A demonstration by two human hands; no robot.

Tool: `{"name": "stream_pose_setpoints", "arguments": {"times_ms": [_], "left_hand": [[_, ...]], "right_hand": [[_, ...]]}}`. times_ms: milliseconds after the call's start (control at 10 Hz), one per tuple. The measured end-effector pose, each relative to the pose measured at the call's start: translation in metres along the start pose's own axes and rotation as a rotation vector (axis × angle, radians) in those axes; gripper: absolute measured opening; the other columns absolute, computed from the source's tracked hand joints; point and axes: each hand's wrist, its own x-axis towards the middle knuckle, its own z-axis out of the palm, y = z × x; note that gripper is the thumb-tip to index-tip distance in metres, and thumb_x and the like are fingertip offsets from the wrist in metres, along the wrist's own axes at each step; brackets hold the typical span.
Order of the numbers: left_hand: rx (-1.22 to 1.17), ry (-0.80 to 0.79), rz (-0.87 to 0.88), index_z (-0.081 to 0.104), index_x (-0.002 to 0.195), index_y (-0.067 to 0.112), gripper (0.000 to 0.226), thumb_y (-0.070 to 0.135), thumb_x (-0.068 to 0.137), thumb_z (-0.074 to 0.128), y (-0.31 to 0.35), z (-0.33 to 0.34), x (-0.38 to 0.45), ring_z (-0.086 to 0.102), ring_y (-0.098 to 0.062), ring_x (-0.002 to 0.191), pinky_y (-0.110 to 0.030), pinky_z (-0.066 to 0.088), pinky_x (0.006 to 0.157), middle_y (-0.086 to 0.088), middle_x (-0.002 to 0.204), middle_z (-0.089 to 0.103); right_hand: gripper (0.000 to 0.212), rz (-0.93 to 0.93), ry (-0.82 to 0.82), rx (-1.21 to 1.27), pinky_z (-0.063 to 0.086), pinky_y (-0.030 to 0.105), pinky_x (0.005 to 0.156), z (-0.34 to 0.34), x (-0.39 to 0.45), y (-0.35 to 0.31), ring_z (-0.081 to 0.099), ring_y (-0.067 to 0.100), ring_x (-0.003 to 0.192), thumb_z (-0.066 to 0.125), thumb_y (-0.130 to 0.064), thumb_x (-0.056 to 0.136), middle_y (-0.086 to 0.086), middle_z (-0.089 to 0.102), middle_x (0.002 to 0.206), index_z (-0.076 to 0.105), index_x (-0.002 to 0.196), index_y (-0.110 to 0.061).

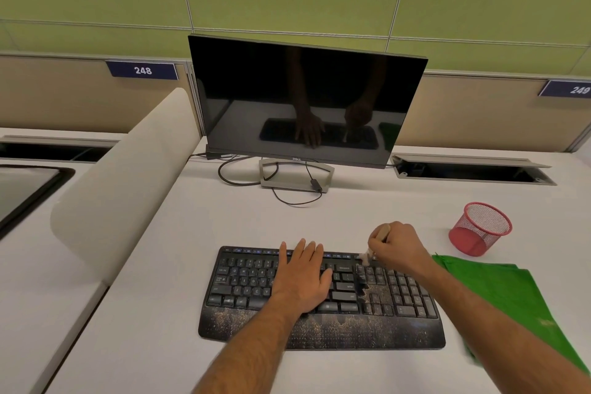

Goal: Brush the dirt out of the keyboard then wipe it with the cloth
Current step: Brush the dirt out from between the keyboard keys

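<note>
A black keyboard (243,285) lies on the white desk, with tan dirt speckled over its palm rest and among the keys near the arrow block. My left hand (302,278) rests flat on the middle keys, fingers straight. My right hand (396,245) grips a small wooden-handled brush (367,255); its pale bristles touch the top edge of the keyboard above the navigation keys. A green cloth (518,304) lies flat on the desk to the right of the keyboard, partly under my right forearm.
A dark monitor (307,99) on a metal stand sits behind the keyboard, cables trailing at its base. A red mesh pen cup (479,229) stands at the right. A rounded white divider (128,182) borders the left. An open cable hatch (473,171) is at the back right.
</note>
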Motion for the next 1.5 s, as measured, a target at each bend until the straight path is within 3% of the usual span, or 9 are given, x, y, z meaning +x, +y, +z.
{"name": "stream_pose_setpoints", "arguments": {"times_ms": [200, 400, 600, 800, 1000, 1100, 1200, 1300, 1500], "left_hand": [[-0.001, 0.001, -0.001, 0.013, 0.158, 0.019, 0.066, 0.052, 0.102, 0.018, 0.000, 0.000, 0.000, 0.000, -0.021, 0.153, -0.058, -0.007, 0.120, -0.001, 0.166, 0.013], [0.002, -0.004, 0.001, 0.012, 0.159, 0.019, 0.066, 0.052, 0.102, 0.018, 0.000, -0.001, 0.000, -0.001, -0.021, 0.153, -0.058, -0.007, 0.120, -0.002, 0.166, 0.012], [0.002, -0.007, -0.002, 0.012, 0.159, 0.019, 0.066, 0.052, 0.102, 0.018, 0.000, -0.001, 0.000, -0.001, -0.020, 0.153, -0.058, -0.008, 0.120, -0.001, 0.166, 0.012], [0.001, -0.006, -0.003, 0.011, 0.159, 0.019, 0.066, 0.052, 0.102, 0.018, 0.000, -0.002, 0.000, -0.002, -0.021, 0.153, -0.058, -0.008, 0.120, -0.001, 0.166, 0.012], [0.001, -0.002, -0.003, 0.012, 0.159, 0.019, 0.066, 0.052, 0.102, 0.018, 0.000, -0.001, 0.000, -0.001, -0.021, 0.153, -0.058, -0.009, 0.120, -0.001, 0.166, 0.012], [0.005, -0.002, -0.002, 0.012, 0.159, 0.019, 0.065, 0.052, 0.102, 0.018, 0.000, -0.001, 0.000, -0.001, -0.021, 0.153, -0.057, -0.009, 0.120, -0.001, 0.166, 0.012], [0.003, 0.002, -0.001, 0.012, 0.159, 0.019, 0.066, 0.053, 0.102, 0.018, 0.000, -0.001, 0.000, -0.001, -0.021, 0.153, -0.057, -0.009, 0.120, -0.002, 0.166, 0.012], [0.003, 0.000, -0.004, 0.012, 0.159, 0.019, 0.066, 0.053, 0.102, 0.018, 0.000, 0.000, 0.000, -0.001, -0.020, 0.153, -0.057, -0.009, 0.120, -0.001, 0.166, 0.012], [0.005, -0.008, -0.006, 0.011, 0.159, 0.019, 0.066, 0.052, 0.102, 0.017, 0.000, -0.001, 0.000, -0.002, -0.020, 0.153, -0.057, -0.009, 0.120, -0.001, 0.166, 0.011]], "right_hand": [[0.010, -0.181, -0.119, -0.075, 0.044, 0.012, 0.060, -0.010, -0.004, -0.004, 0.063, -0.002, 0.068, 0.069, -0.021, 0.085, -0.011, 0.072, 0.075, 0.076, 0.078, -0.019], [0.021, -0.251, -0.276, -0.050, 0.040, 0.015, 0.056, -0.017, -0.003, 0.002, 0.059, 0.003, 0.059, 0.070, -0.018, 0.084, -0.006, 0.071, 0.067, 0.072, 0.065, -0.027], [0.005, -0.269, -0.216, -0.122, 0.044, 0.016, 0.071, -0.009, -0.005, 0.003, 0.063, 0.000, 0.080, 0.073, -0.027, 0.086, -0.016, 0.071, 0.084, 0.077, 0.086, -0.027], [0.020, -0.236, -0.311, -0.013, 0.046, 0.019, 0.064, -0.016, -0.008, -0.005, 0.061, -0.001, 0.068, 0.071, -0.019, 0.086, -0.018, 0.067, 0.068, 0.070, 0.068, -0.029], [0.007, -0.230, -0.253, -0.050, 0.045, 0.017, 0.073, -0.010, -0.012, -0.007, 0.063, 0.001, 0.082, 0.070, -0.025, 0.088, -0.015, 0.070, 0.086, 0.076, 0.084, -0.027], [0.024, -0.197, -0.350, -0.009, 0.045, 0.016, 0.065, -0.012, -0.014, -0.008, 0.062, 0.000, 0.071, 0.070, -0.022, 0.088, -0.018, 0.069, 0.074, 0.070, 0.066, -0.034], [0.029, -0.166, -0.166, 0.101, 0.040, 0.019, 0.050, -0.013, -0.017, -0.013, 0.056, 0.001, 0.051, 0.064, -0.014, 0.086, -0.011, 0.064, 0.057, 0.068, 0.058, -0.017], [0.023, -0.111, 0.020, 0.109, 0.043, 0.016, 0.046, -0.007, -0.017, -0.017, 0.061, 0.000, 0.054, 0.062, -0.009, 0.083, -0.010, 0.070, 0.066, 0.074, 0.063, -0.009], [0.036, -0.096, -0.048, -0.058, 0.036, 0.010, 0.041, 0.014, -0.021, -0.019, 0.056, -0.001, 0.045, 0.061, -0.011, 0.079, -0.018, 0.065, 0.054, 0.065, 0.047, -0.027]]}}
